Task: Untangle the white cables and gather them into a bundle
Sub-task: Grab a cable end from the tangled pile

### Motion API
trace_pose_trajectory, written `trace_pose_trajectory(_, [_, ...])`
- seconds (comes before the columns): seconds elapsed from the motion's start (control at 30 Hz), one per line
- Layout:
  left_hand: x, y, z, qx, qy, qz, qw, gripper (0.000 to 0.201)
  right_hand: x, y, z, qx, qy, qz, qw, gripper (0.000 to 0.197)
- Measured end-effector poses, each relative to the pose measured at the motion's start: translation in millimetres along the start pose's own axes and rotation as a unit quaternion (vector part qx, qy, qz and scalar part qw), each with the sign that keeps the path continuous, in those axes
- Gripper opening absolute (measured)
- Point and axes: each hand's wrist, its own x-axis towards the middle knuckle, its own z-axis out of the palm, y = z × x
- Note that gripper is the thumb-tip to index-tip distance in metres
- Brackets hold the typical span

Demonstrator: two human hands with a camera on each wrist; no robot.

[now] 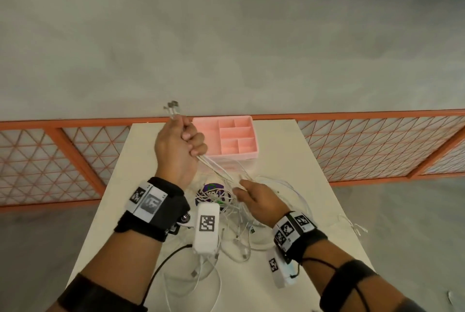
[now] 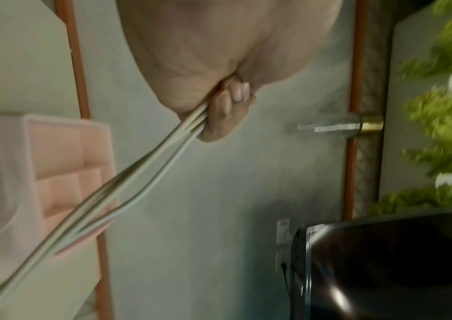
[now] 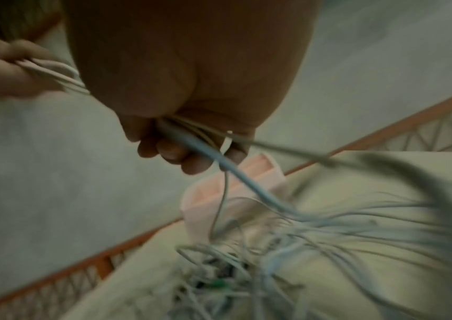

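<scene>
My left hand [image 1: 182, 139] is raised above the table in a fist round several white cables [image 1: 214, 168]. Their plug ends [image 1: 171, 107] stick out above the fist. In the left wrist view the curled fingers [image 2: 225, 112] clamp the white cables [image 2: 137, 179] against the palm. The strands run down and right to my right hand [image 1: 251, 195], whose fingers [image 3: 175, 151] curl round the same white cables [image 3: 219, 160] lower down. Below it a tangled heap of cables [image 1: 236, 223] lies on the white table [image 1: 141, 160].
A pink compartment tray [image 1: 236, 139] stands at the table's far end, just behind my left hand. A round purple and green object [image 1: 214, 189] lies under the tangle. An orange mesh railing [image 1: 364, 145] runs behind the table. A loose cable end [image 1: 354, 226] lies at the right edge.
</scene>
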Motion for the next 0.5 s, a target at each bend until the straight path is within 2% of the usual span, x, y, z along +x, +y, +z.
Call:
trace_pose_trajectory(0.1, [8, 23, -14, -0.018, 0.026, 0.043, 0.999, 0.035, -6, 40, 2, -0.07, -0.019, 0.025, 0.997, 0.026])
trace_pose_trajectory(0.3, [21, 61, -20, -0.052, 0.045, 0.113, 0.991, 0.033, -35, 91, 7, -0.09, -0.076, 0.179, 0.977, 0.032])
trace_pose_trajectory(0.4, [24, 68, -19, -0.048, 0.046, 0.123, 0.99, 0.034, -40, 100, 10, -0.064, -0.055, 0.205, 0.975, 0.039])
trace_pose_trajectory(0.5, [25, 58, -18, -0.035, 0.044, 0.114, 0.992, 0.034, -29, 88, 7, -0.015, 0.005, 0.205, 0.979, 0.064])
